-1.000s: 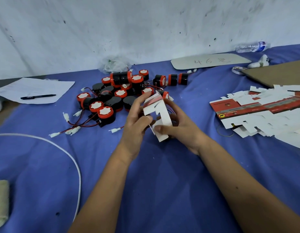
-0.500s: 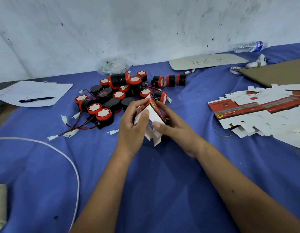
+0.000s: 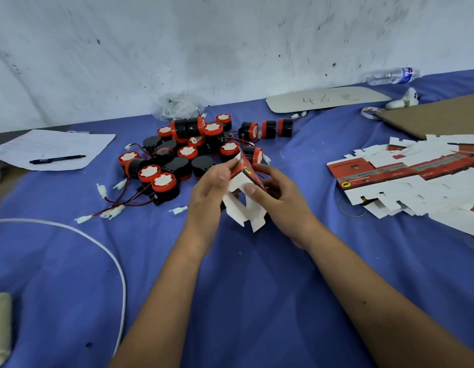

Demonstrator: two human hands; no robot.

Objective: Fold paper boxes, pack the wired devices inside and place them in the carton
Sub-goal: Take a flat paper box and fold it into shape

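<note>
Both hands hold a half-folded red and white paper box (image 3: 245, 205) above the blue cloth at the centre. My left hand (image 3: 208, 195) grips its left side, thumb on the upper edge. My right hand (image 3: 279, 199) grips the right side, thumb pressed on a white panel. The box's white bottom flaps hang open toward me. Behind it lies a pile of black and red wired devices (image 3: 188, 152) with red-black leads and white plugs. A spread of flat unfolded box blanks (image 3: 414, 179) lies to the right.
A brown cardboard sheet (image 3: 437, 118) lies at the far right. A paper sheet with a black pen (image 3: 56, 159) is at the left. A white cable (image 3: 119, 264) curves across the near left. A rubber band (image 3: 351, 208), a plastic bottle (image 3: 392, 77) and a "46" card (image 3: 326, 99) lie behind.
The box has been turned from its white inner side to show its red printed side, and its walls have opened into a tube. Both hands stayed on it.
</note>
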